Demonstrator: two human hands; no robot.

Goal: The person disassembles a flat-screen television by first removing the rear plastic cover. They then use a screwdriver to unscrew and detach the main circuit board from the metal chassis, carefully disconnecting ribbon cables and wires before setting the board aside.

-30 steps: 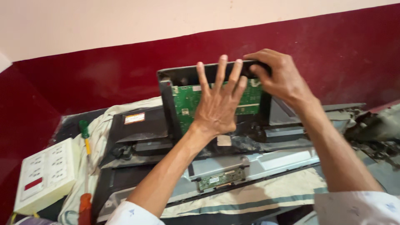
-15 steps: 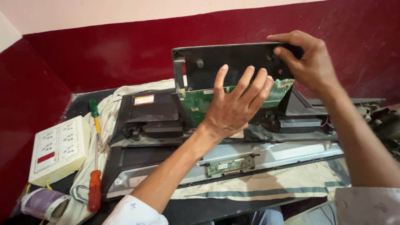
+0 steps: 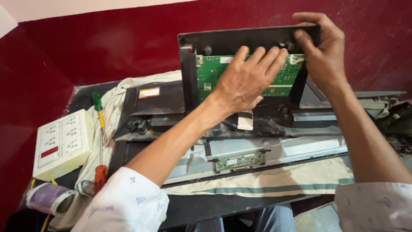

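nearest the camera lie two white patterned sleeves, and beyond them the striped cloth (image 3: 300,174) spread over the dark worktop (image 3: 206,206). on it rests the opened back of a flat screen, its grey metal chassis (image 3: 296,148) running across, with a small narrow green board (image 3: 240,161) fixed near the front edge. at the left edge of the worktop sit a white switch board (image 3: 62,141), a roll of tape (image 3: 45,198), a green-handled screwdriver (image 3: 98,107) and an orange-handled one (image 3: 100,177).

further in, the black cover panel (image 3: 189,73) stands tilted up off the chassis, close to upright, and the green circuit board (image 3: 206,75) is mounted on its inner face. a white ribbon cable (image 3: 245,120) hangs from below the board toward the chassis. the left hand (image 3: 246,79) lies flat on the green board with fingers spread wide, gripping nothing. the right hand (image 3: 322,51) is closed around the panel's upper right corner, thumb in front and fingers over the top edge, holding it up.

the step in hand looks like lifting the cover panel clear while steadying the board. the next move, i judge, calls for care with the ribbon cable: it should be freed or given slack before the panel swings any further, with the right hand bearing the weight.

behind everything is the dark red wall (image 3: 107,43).
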